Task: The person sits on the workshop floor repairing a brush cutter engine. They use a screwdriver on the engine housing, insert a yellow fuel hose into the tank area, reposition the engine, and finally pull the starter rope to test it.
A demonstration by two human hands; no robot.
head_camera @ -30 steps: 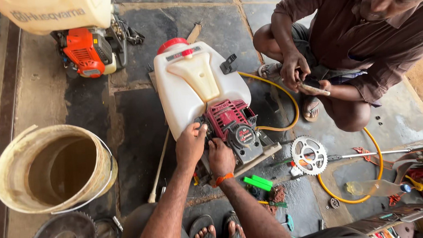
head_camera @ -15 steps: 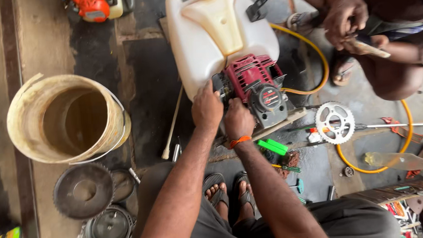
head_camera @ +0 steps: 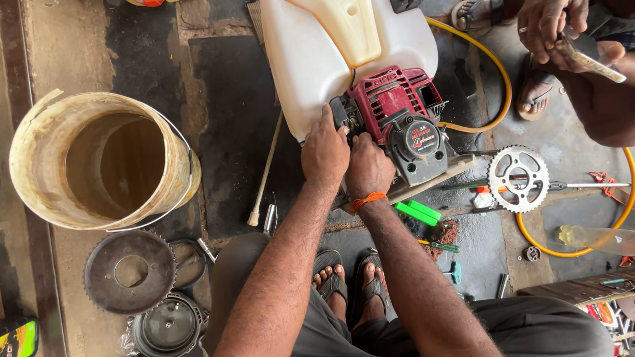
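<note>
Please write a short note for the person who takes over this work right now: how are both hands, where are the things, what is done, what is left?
Left hand: on the small red engine, at its left side beside the white tank.
Right hand: pressed on the engine's lower left edge; no tool seen in either hand.
Nearby: green tool and screwdriver on the floor, silver sprocket to the right.
Done: engine sits mounted on the tank.
Left: what the fingers work on is hidden.
</note>
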